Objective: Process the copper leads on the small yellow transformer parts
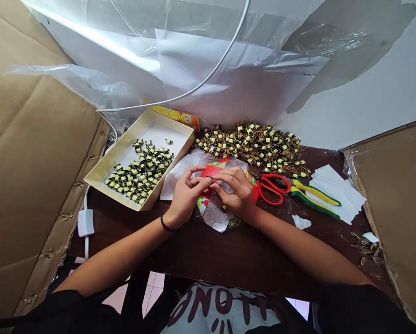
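My left hand [187, 194] and my right hand [238, 192] meet above a foil-lined snack wrapper [217, 217]. Thumbs and fingertips of both are pinched together around a small transformer [211, 180], a dark piece mostly covered by the fingers. Beyond my right hand lies a heap of transformers [252, 141], yellow-taped and black, with thin copper-coloured wire leads. A shallow cream box [119, 200] to the left of my left hand holds many similar pieces, whose long leads do not show.
Red-handled scissors [272, 189] and yellow-green pliers [314, 197] lie right of the wrapper. White paper [336, 192] and scraps [371, 248] are farther right. Cardboard walls [30, 153] flank the dark table [201, 257]. A white cable [208, 76] hangs across the back.
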Demonstrator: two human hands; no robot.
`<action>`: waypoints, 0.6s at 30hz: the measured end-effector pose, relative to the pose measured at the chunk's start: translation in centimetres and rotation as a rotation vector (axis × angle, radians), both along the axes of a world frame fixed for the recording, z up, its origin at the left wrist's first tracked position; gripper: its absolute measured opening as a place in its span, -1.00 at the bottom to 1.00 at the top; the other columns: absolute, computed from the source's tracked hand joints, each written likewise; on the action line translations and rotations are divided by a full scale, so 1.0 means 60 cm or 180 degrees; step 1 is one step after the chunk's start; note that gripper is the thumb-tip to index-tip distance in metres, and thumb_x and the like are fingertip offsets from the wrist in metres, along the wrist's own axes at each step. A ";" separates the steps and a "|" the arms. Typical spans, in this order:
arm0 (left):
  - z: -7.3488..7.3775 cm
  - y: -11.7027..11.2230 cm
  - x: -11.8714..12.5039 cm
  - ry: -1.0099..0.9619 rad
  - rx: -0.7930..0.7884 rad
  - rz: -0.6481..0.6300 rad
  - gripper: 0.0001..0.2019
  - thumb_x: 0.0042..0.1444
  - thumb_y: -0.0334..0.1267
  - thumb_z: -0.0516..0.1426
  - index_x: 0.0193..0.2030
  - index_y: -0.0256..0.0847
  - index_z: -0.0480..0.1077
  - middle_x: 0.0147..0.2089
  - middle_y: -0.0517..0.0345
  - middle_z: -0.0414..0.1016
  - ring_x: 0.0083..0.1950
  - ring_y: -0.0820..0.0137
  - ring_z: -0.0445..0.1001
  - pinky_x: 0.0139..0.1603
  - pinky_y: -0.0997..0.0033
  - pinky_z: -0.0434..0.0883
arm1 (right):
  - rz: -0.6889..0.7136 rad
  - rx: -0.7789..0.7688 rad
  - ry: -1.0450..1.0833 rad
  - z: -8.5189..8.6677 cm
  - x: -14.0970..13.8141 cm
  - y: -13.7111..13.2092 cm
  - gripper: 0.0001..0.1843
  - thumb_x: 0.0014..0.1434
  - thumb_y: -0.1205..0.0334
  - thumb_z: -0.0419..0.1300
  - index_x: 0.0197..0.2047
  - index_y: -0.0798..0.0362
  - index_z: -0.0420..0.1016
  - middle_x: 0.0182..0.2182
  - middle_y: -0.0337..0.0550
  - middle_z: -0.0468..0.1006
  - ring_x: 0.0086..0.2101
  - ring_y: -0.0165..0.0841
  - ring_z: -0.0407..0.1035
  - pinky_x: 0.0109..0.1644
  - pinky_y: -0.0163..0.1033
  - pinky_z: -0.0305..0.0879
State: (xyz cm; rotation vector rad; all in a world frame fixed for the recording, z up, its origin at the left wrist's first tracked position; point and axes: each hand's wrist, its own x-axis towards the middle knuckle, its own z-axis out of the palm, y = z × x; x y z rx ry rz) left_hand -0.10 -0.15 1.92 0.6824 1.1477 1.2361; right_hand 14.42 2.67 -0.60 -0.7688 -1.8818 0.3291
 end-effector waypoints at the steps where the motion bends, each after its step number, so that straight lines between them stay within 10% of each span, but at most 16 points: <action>1: 0.001 0.000 0.000 0.0069 0.0006 0.0004 -0.59 -0.09 -0.27 0.31 -0.09 -0.26 0.32 -0.53 0.32 0.51 -0.52 0.56 0.43 -0.40 0.59 0.37 | -0.0008 -0.0020 -0.0026 -0.001 0.000 0.000 -0.89 0.19 0.27 0.22 -0.18 -0.01 0.51 -0.32 -0.14 0.56 -0.28 -0.28 0.37 -0.17 -0.12 0.33; 12: 0.001 0.000 -0.006 0.0433 0.0250 -0.0037 -0.51 -0.08 -0.21 0.32 -0.02 -0.24 0.28 -0.49 0.28 0.52 -0.43 0.48 0.51 -0.27 0.49 0.45 | 0.0281 -0.0864 0.0140 -0.005 -0.004 0.002 -0.90 0.23 0.23 0.13 -0.21 0.01 0.46 -0.29 -0.11 0.51 -0.22 -0.29 0.39 -0.09 -0.13 0.34; 18: 0.006 0.001 -0.007 0.0382 0.0311 -0.0222 -0.46 -0.08 -0.17 0.33 0.00 -0.22 0.22 -0.48 0.30 0.51 -0.46 0.50 0.48 -0.34 0.53 0.42 | 0.0860 -0.2434 0.0935 0.006 0.007 0.013 -0.80 0.21 0.10 0.10 -0.20 0.05 0.37 -0.32 -0.17 0.45 -0.36 -0.41 0.36 -0.39 -0.32 0.32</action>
